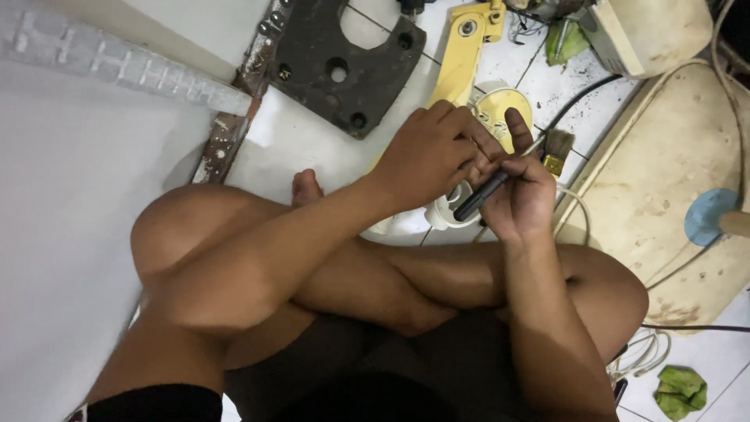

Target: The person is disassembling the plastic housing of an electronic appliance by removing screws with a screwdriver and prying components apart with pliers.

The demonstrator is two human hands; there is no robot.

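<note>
Seated cross-legged on tiled floor; right hand [522, 199] gripping black-handled paintbrush [508, 176], bristles twd yellow plastic part [462, 55]; left hand [426, 156] fingers curled over white part [445, 212], grip unclear

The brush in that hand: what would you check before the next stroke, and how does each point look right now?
1. Right hand grips the brush: ok.
2. Bristles clear of the fingers: ok; they stick out past the hand.
3. Left hand steadies the white part: cannot tell; the hand hides the contact.
4. White part visible enough to aim at: not ok; mostly covered.
5. Yellow part out of the way: ok; it lies on the floor beyond the hands.
</note>
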